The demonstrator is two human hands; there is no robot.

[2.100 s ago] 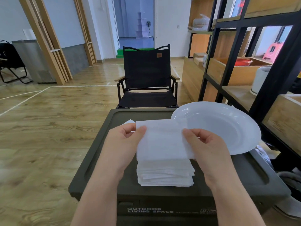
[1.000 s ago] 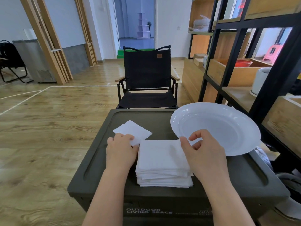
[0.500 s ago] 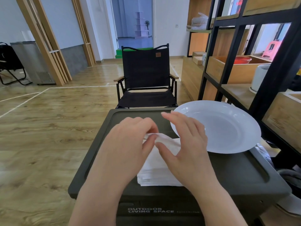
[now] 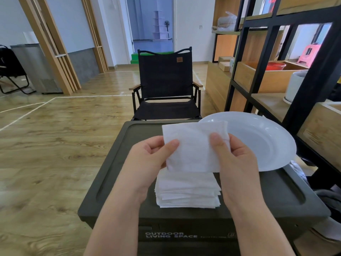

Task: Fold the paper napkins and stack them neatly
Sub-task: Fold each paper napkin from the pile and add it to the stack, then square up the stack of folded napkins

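Napkin (image 4: 191, 148) is hanging in the air above the stack (image 4: 187, 191), because we are pinching its 2 side edges, thumb over fingers, with our left hand (image 4: 147, 159) and right hand (image 4: 234, 159), probably keeping it taut for a clean fold. We are working directly over the pile on the dark box lid (image 4: 276, 191), beside the white plate (image 4: 258, 141).

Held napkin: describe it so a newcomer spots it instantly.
Find the dark box in front of the black chair. Above the napkin stack on its lid, the left hand and right hand pinch one napkin. It alone is lifted, left of the plate.
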